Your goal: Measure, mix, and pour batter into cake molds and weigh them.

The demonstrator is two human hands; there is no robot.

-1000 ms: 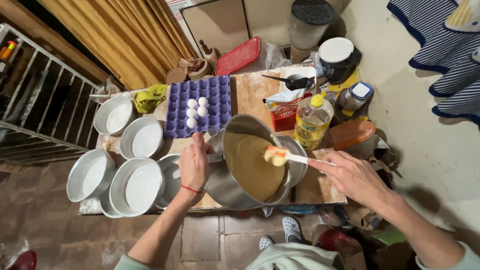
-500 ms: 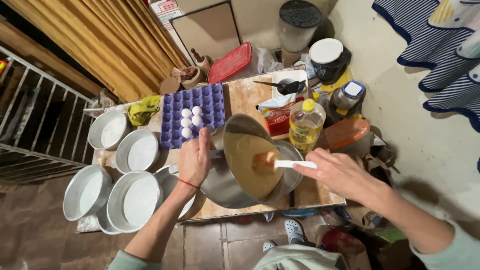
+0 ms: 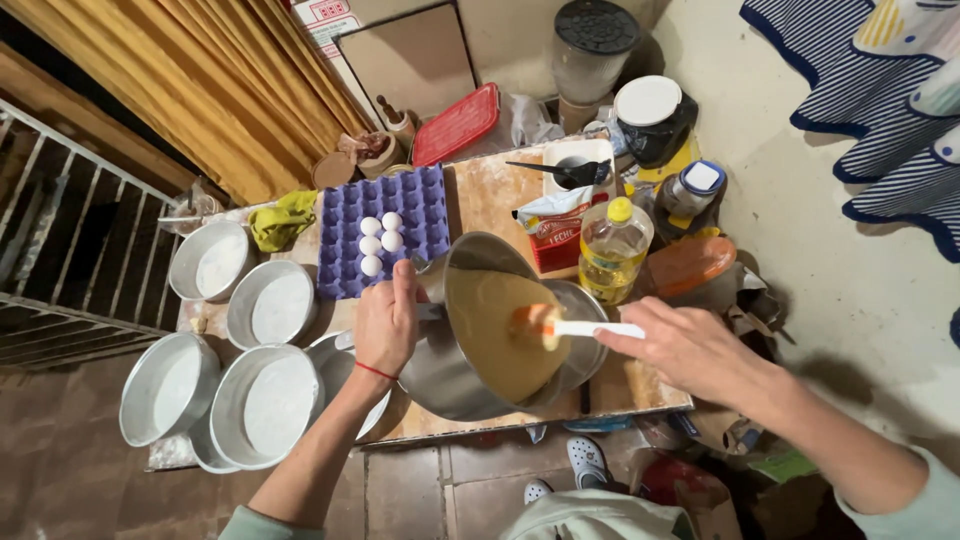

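Batter (image 3: 488,330), tan and smooth, fills a large metal bowl (image 3: 450,375) that stands tilted on the wooden table (image 3: 490,195), its mouth turned up and toward the person's right. Left hand (image 3: 387,322): closed over the bowl's near-left rim, fingers wrapped on the edge, a red thread at the wrist; the bowl hangs from this grip, its body lying below and to the right of the hand. Right hand (image 3: 690,350): fingers pinched shut on the white handle of a spatula (image 3: 565,326), which runs leftward from the hand across the bowl's right rim. Spatula blade: coated in batter, lying on the batter's surface near the middle of the bowl, well clear of the fingers that hold the handle. A smaller metal bowl (image 3: 585,330) shows behind the right rim of the large one, partly hidden by it.

Surroundings: a purple egg tray (image 3: 350,255) with five white eggs (image 3: 380,240) lies just beyond the left hand. Round floured cake pans (image 3: 265,400) stand in a cluster to the left of the bowl, one partly under it. A bottle of yellow oil (image 3: 612,245) with a yellow cap stands just beyond the bowl's right rim, beside a red-and-white carton (image 3: 548,230). A red lid (image 3: 455,125) leans at the back of the table, and a yellow-green cloth (image 3: 280,218) lies at the tray's far-left corner.
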